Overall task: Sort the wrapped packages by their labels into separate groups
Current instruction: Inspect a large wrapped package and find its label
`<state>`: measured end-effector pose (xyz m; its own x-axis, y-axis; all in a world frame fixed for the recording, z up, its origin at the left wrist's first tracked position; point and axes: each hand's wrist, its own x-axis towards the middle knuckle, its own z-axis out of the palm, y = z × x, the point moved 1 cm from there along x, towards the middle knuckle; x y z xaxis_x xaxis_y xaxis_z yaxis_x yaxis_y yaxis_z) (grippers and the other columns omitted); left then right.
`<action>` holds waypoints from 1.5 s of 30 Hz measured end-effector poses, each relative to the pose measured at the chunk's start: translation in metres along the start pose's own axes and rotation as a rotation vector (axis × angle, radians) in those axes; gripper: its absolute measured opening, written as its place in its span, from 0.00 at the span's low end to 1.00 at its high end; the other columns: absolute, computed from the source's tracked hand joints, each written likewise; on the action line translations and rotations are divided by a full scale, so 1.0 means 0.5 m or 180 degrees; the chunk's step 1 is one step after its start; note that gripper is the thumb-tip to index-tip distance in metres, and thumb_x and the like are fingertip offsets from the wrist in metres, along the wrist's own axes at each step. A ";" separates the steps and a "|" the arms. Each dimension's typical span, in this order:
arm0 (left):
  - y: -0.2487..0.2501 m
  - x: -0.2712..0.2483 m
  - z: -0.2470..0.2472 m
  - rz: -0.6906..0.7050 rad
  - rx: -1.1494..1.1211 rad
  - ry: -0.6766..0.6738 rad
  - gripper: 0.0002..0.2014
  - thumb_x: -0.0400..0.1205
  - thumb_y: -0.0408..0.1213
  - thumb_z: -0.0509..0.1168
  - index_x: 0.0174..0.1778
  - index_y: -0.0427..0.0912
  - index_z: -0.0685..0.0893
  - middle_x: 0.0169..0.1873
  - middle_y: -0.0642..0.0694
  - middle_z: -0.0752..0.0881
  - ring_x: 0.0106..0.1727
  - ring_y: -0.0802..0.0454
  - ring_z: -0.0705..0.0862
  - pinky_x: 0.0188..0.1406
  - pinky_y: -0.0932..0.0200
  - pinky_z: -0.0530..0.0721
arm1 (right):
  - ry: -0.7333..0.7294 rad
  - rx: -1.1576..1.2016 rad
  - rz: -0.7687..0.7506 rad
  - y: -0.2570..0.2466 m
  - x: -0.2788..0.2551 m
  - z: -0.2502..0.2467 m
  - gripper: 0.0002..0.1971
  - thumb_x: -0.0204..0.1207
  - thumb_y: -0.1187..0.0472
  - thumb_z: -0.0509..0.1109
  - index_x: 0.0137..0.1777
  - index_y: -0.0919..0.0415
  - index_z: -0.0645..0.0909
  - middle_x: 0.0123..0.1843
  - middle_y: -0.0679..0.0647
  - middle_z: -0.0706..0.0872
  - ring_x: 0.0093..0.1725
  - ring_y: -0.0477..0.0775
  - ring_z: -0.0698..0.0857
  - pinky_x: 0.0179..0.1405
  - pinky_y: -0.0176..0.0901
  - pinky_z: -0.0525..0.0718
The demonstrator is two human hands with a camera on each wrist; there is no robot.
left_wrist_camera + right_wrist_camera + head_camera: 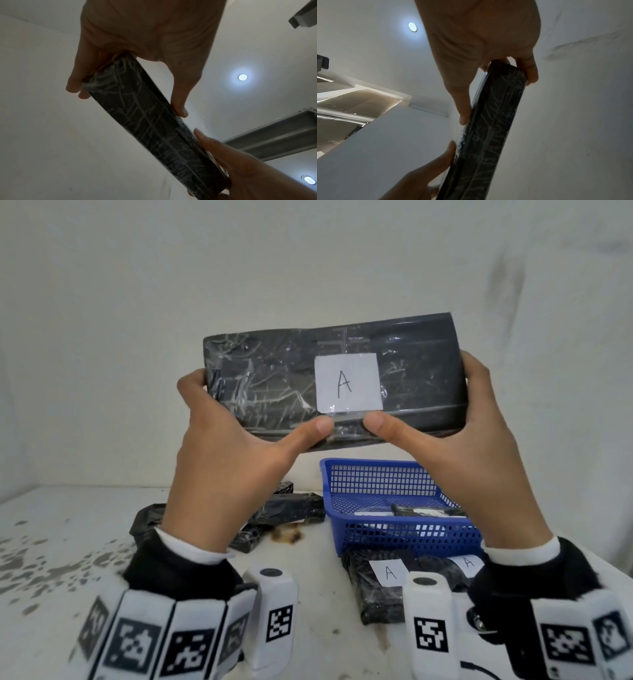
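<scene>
Raised above the desk (325,642) in front of a white wall, a black wrapped package (274,381) is held between both hands with its broad face turned toward the head camera. A white label (347,383) marked "A" is seen on that face. The left end is gripped by the left hand (222,453), its fingers curled behind and its thumb pressed on the lower front edge. The right end is gripped the same way by the right hand (479,453), and the two thumb tips are set close together below the label. In the left wrist view the package (145,121) is seen edge-on, clamped between thumb and fingers of the left hand (145,33); the right wrist view shows the same for the right hand (479,33) on the package (491,128).

On the desk, two more packages (383,587) with "A" labels are laid just in front of a blue basket (394,487), in which a further dark package (428,511) is lying. A loose pile of black packages (287,510) is spread left of the basket; their labels cannot be read. Dark speckled stains are scattered over the left part of the desk.
</scene>
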<state>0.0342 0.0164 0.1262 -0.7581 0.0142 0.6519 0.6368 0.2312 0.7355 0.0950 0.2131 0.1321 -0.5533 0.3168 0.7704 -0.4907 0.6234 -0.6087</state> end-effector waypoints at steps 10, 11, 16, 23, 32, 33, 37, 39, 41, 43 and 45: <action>-0.014 0.008 0.007 -0.0110 -0.0043 0.0334 0.53 0.58 0.65 0.77 0.72 0.48 0.58 0.65 0.52 0.78 0.57 0.55 0.80 0.49 0.68 0.71 | 0.0293 0.0072 -0.0012 -0.011 -0.016 0.036 0.42 0.55 0.35 0.83 0.67 0.33 0.65 0.51 0.24 0.82 0.51 0.21 0.82 0.45 0.16 0.78; -0.015 0.008 0.008 -0.0081 -0.0043 0.0358 0.53 0.58 0.65 0.77 0.71 0.48 0.58 0.65 0.52 0.78 0.58 0.55 0.81 0.48 0.70 0.72 | 0.0320 0.0061 -0.0025 -0.012 -0.016 0.037 0.42 0.55 0.35 0.83 0.66 0.33 0.64 0.51 0.24 0.82 0.50 0.20 0.82 0.44 0.16 0.77; -0.017 0.008 0.009 0.0042 -0.0080 0.0436 0.54 0.58 0.65 0.77 0.76 0.51 0.59 0.68 0.53 0.77 0.64 0.54 0.80 0.59 0.64 0.74 | 0.0424 0.0066 -0.0001 -0.008 -0.012 0.036 0.38 0.60 0.34 0.81 0.67 0.33 0.64 0.52 0.25 0.82 0.52 0.25 0.83 0.48 0.19 0.80; -0.018 0.013 -0.003 0.0170 -0.0329 0.0520 0.40 0.70 0.57 0.75 0.75 0.54 0.64 0.65 0.54 0.79 0.65 0.55 0.80 0.61 0.63 0.75 | 0.0280 0.0497 0.0231 0.005 -0.001 0.017 0.25 0.69 0.42 0.79 0.60 0.38 0.70 0.58 0.47 0.90 0.53 0.44 0.91 0.47 0.32 0.87; -0.019 0.020 -0.014 0.0087 -0.0551 0.0289 0.27 0.82 0.54 0.63 0.76 0.55 0.64 0.58 0.64 0.82 0.57 0.70 0.81 0.53 0.71 0.75 | 0.0185 0.0776 0.0407 0.011 0.014 -0.011 0.13 0.76 0.48 0.75 0.57 0.46 0.77 0.50 0.53 0.94 0.49 0.54 0.93 0.51 0.58 0.91; -0.021 0.022 -0.013 0.0067 -0.0568 0.0255 0.23 0.85 0.52 0.59 0.76 0.56 0.65 0.56 0.67 0.82 0.54 0.74 0.81 0.50 0.74 0.74 | 0.0182 0.0778 0.0431 0.013 0.016 -0.016 0.11 0.77 0.50 0.75 0.56 0.46 0.78 0.49 0.53 0.94 0.49 0.56 0.93 0.51 0.61 0.91; -0.023 0.024 -0.011 0.0072 -0.0446 0.0232 0.17 0.91 0.43 0.47 0.76 0.57 0.67 0.51 0.72 0.77 0.41 0.91 0.74 0.36 0.89 0.67 | 0.0186 0.0884 0.0526 0.015 0.019 -0.030 0.07 0.81 0.51 0.72 0.54 0.49 0.78 0.41 0.50 0.94 0.43 0.51 0.93 0.52 0.64 0.91; -0.024 0.026 -0.009 0.0085 -0.0468 0.0241 0.17 0.91 0.41 0.46 0.76 0.57 0.66 0.53 0.70 0.78 0.41 0.90 0.74 0.36 0.90 0.66 | 0.0172 0.0988 0.0567 0.011 0.018 -0.031 0.07 0.82 0.52 0.71 0.54 0.50 0.78 0.41 0.51 0.94 0.43 0.51 0.93 0.52 0.64 0.91; -0.024 0.029 -0.010 0.0019 -0.0495 0.0250 0.16 0.91 0.41 0.46 0.74 0.58 0.66 0.52 0.71 0.77 0.39 0.90 0.74 0.36 0.89 0.67 | 0.0206 0.1059 0.0586 0.009 0.017 -0.028 0.05 0.82 0.51 0.70 0.52 0.49 0.77 0.42 0.51 0.94 0.43 0.51 0.93 0.52 0.62 0.92; -0.024 0.031 -0.010 -0.0003 -0.0560 0.0242 0.13 0.91 0.40 0.47 0.69 0.58 0.67 0.50 0.69 0.79 0.39 0.87 0.76 0.40 0.82 0.72 | 0.0231 0.1062 0.0577 0.008 0.016 -0.027 0.05 0.81 0.51 0.71 0.49 0.48 0.77 0.46 0.53 0.93 0.45 0.52 0.93 0.53 0.63 0.91; -0.024 0.032 -0.010 -0.0024 -0.0632 0.0276 0.09 0.91 0.40 0.48 0.64 0.58 0.67 0.48 0.66 0.80 0.39 0.82 0.79 0.42 0.73 0.74 | 0.0212 0.1084 0.0599 0.006 0.015 -0.026 0.07 0.79 0.49 0.72 0.50 0.48 0.77 0.49 0.53 0.93 0.49 0.54 0.93 0.54 0.64 0.91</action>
<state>0.0154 0.0092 0.1287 -0.7536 -0.0726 0.6533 0.6528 0.0346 0.7568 0.0979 0.2267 0.1387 -0.6154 0.4557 0.6431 -0.5863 0.2806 -0.7599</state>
